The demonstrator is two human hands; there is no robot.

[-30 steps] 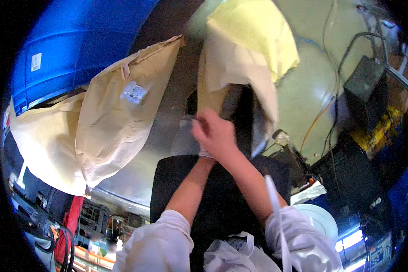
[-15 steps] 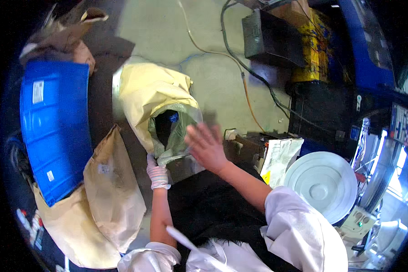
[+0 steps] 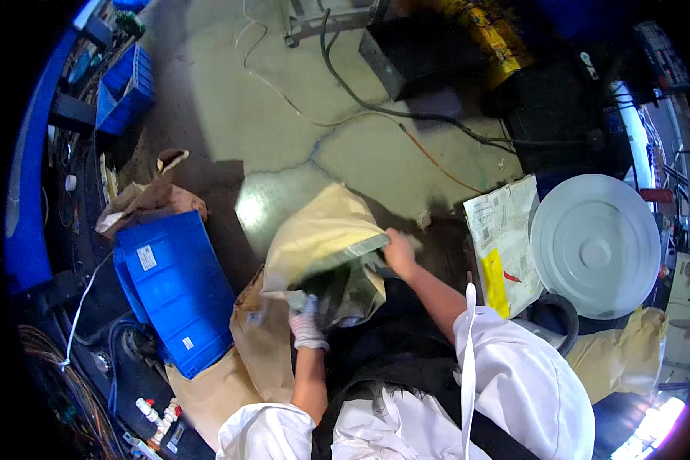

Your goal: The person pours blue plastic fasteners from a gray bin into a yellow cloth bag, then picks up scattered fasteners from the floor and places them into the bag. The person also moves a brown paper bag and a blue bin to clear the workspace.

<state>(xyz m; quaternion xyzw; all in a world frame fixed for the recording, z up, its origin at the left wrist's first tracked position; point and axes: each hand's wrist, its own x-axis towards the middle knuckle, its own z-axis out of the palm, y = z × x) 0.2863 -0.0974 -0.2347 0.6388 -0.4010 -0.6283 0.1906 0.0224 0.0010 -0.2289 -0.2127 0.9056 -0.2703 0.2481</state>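
A cream paper sack (image 3: 318, 230) is held in front of me, its mouth facing me. A greenish see-through plastic liner (image 3: 366, 295) shows inside the opening, which is dark within. My left hand (image 3: 308, 326), in a pale striped glove, is closed on the near left rim of the sack. My right hand (image 3: 399, 254), bare, grips the rim on the right side, somewhat blurred. The sack's bottom is hidden behind its own upper part.
Left of the sack lies a blue ribbed plastic bin (image 3: 180, 287), with brown paper sacks (image 3: 264, 337) beside it. To the right stand a printed white board (image 3: 504, 230) and a round white lid (image 3: 595, 245). A dark hose (image 3: 429, 116) crosses the floor beyond, near a black box (image 3: 418, 54).
My right hand has gone from open beside the sack to gripping its rim. The sack has tilted, its mouth now lower and nearer me. The view has shifted.
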